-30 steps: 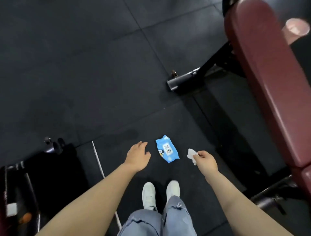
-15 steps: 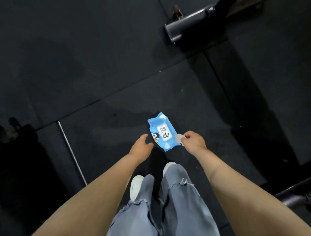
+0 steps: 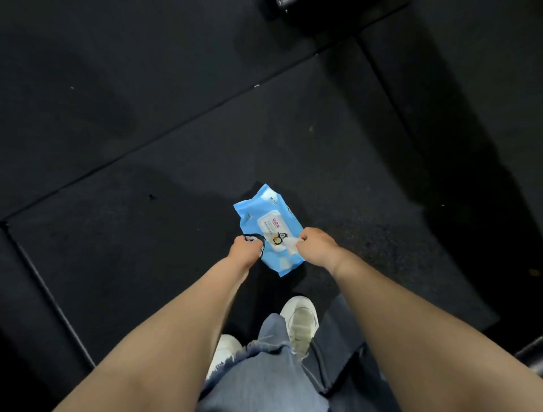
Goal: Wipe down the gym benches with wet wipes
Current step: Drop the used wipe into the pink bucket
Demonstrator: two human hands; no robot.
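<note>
Left hand (image 3: 246, 250) covers near-left corner of wipes pack (image 3: 269, 226); its fingertips curl out of sight at pack edge, so cannot tell if they grip pack or only press it. Right hand (image 3: 316, 246) hides most of white wipe (image 3: 289, 243); only small crumpled bit shows. Label text on pack too small to read. Dark metal part (image 3: 289, 2) cut off by top edge. Another dark part (image 3: 533, 354) cut by right edge. Left shoe (image 3: 224, 351) partly under jeans hem (image 3: 264, 353).
</note>
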